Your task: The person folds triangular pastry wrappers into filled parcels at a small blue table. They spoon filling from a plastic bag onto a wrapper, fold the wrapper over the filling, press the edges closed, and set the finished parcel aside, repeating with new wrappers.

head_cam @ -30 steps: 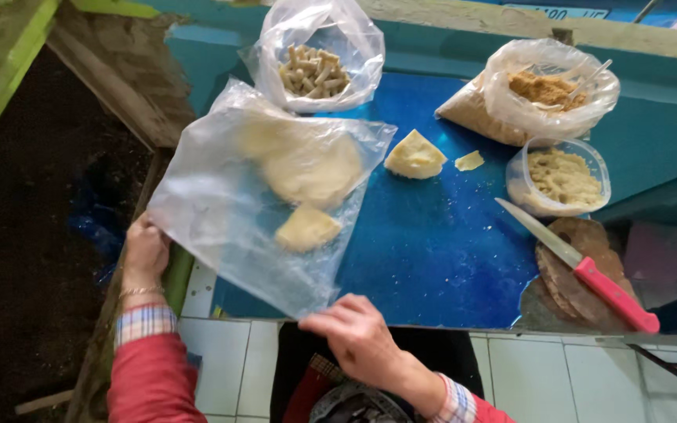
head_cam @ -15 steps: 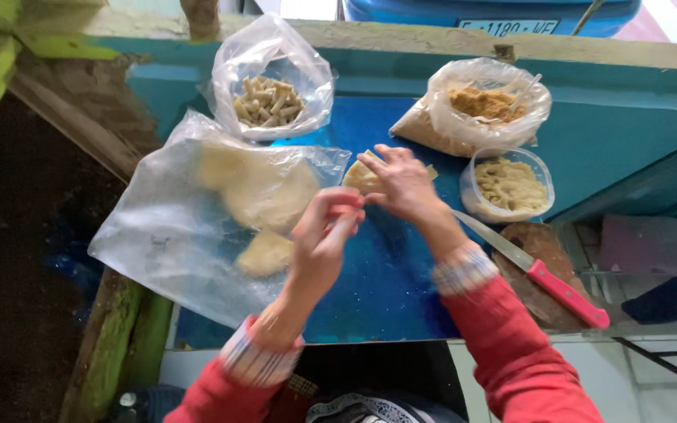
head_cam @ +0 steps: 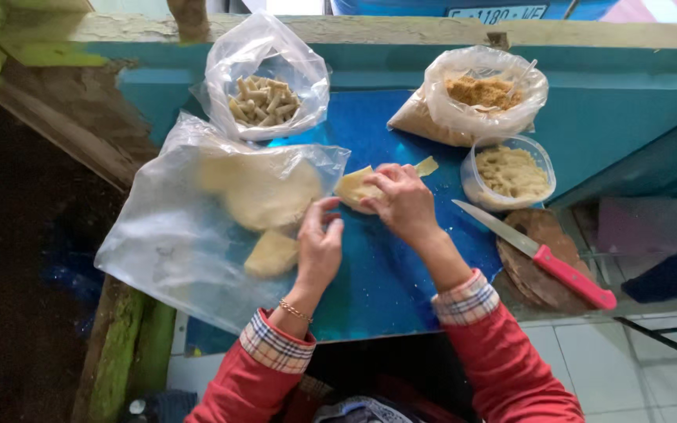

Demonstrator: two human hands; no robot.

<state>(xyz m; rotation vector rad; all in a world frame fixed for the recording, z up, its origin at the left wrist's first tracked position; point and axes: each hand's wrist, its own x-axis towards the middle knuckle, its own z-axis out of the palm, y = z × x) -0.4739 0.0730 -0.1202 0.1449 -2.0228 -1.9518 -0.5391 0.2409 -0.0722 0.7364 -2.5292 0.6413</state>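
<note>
A pale yellow dough sheet [head_cam: 352,188] lies on the blue board [head_cam: 385,274]. My right hand [head_cam: 403,202] rests on it, fingers curled over its edge. Just left of it is my left hand [head_cam: 319,244], fingers bent and apart, close to the sheet and next to a large clear plastic bag [head_cam: 197,227] with more pale sheets inside. A small scrap of dough [head_cam: 426,165] lies beyond my right hand.
A clear bag of rolled sticks [head_cam: 264,98] stands at the back. A bag of brown crumbs [head_cam: 479,94] and a round plastic tub of filling [head_cam: 511,174] are at the right. A red-handled knife [head_cam: 542,254] lies on a round wooden disc [head_cam: 538,258].
My left hand left the big bag's edge and came to the middle. My right hand reached forward onto the dough sheet. The camera has moved closer.
</note>
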